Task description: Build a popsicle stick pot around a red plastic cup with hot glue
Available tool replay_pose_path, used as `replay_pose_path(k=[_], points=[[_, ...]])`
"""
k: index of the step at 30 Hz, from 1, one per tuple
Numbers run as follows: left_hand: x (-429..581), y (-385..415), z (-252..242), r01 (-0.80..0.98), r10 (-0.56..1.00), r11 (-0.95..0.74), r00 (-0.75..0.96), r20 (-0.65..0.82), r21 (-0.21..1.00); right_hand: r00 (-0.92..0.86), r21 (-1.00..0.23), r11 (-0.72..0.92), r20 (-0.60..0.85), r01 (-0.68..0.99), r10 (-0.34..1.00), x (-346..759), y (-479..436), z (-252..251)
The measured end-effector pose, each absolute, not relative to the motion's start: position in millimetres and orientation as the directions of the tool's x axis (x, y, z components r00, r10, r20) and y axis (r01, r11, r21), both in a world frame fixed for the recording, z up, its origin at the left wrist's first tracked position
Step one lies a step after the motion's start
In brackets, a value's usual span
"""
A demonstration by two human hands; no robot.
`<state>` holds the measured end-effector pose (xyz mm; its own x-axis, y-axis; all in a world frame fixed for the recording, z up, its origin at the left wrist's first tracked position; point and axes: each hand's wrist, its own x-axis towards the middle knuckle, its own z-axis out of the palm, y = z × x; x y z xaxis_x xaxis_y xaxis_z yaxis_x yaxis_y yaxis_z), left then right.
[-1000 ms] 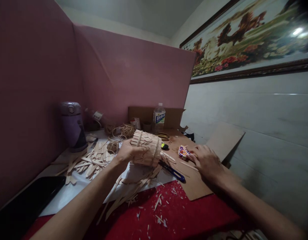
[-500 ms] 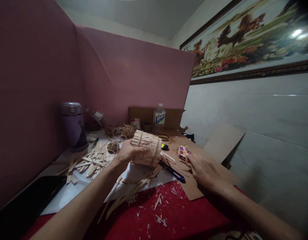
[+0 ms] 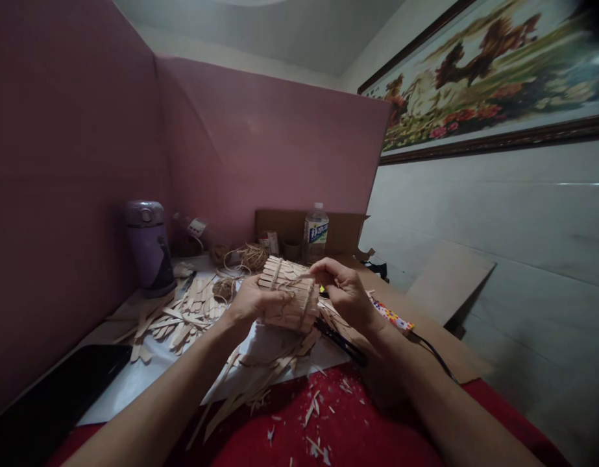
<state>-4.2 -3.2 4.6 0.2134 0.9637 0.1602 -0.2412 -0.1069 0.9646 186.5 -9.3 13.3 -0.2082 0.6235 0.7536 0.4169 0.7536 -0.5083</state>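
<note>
My left hand (image 3: 248,301) holds a round container of craft sticks (image 3: 292,301), tilted on its side, with bands of twine around it. The left thumb lies along its stick wall. At the container's right end is my right hand (image 3: 348,292), its thumb and forefinger pinched close to the rim; whatever they grip is too small to make out. Scissors (image 3: 342,344) lie just below the container. A flower-patterned hot glue gun (image 3: 391,314) with a black cord rests on cardboard behind my right forearm, partly hidden.
Loose craft sticks (image 3: 182,318) are piled left on white paper. Twine balls (image 3: 254,257), a plastic bottle (image 3: 316,233) and a purple flask (image 3: 150,250) stand behind. A black phone-like slab (image 3: 60,389) lies front left. Wood scraps (image 3: 313,408) litter the red cloth.
My right hand has left the glue gun, which lies on the cardboard, and moved left to the container's rim. My left hand still holds the container.
</note>
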Motion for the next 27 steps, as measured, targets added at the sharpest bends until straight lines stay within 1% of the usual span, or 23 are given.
replay_pose_path(k=[4,9,27], points=[[-3.3,-3.4,4.6,-0.235,0.963,-0.102,0.221,0.156,0.967,-0.245,-0.463,0.806,0.788,0.370,0.565,194.2,-5.2,1.2],[-1.6,-3.0,3.5,-0.238,0.963,-0.110,0.215,0.162,0.965,-0.220,-0.411,0.832,0.832,0.372,0.509,197.2,-13.9,-2.1],[-1.1,-5.2,3.0,-0.215,0.963,-0.114,0.214,0.160,0.970,-0.210,-0.357,0.819,0.849,0.449,0.486,191.1,-17.4,-0.7]])
